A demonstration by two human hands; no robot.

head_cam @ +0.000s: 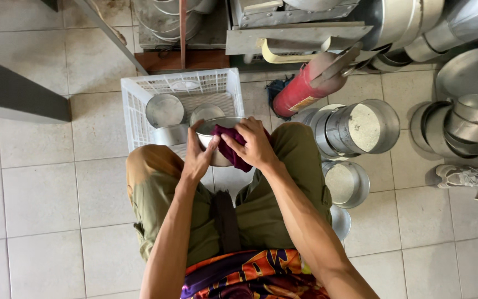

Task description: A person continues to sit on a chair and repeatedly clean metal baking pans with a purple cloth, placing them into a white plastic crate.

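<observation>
Our left hand (199, 158) grips the round metal pan (212, 141) at its 9 o'clock rim, over our knees. Our right hand (255, 145) presses a maroon cloth (233, 152) inside. The white crate (139, 102) stands at 12 o'clock. We should wipe with steady, overlapping strokes.

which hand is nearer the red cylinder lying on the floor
Right. The right hand, pressing a maroon cloth into the metal pan, sits closer to the red cylinder; the left hand is farther.

A red fire extinguisher (305, 88) lies beside stacked metal tins (355, 128) and a white sneaker (463, 176).
</observation>
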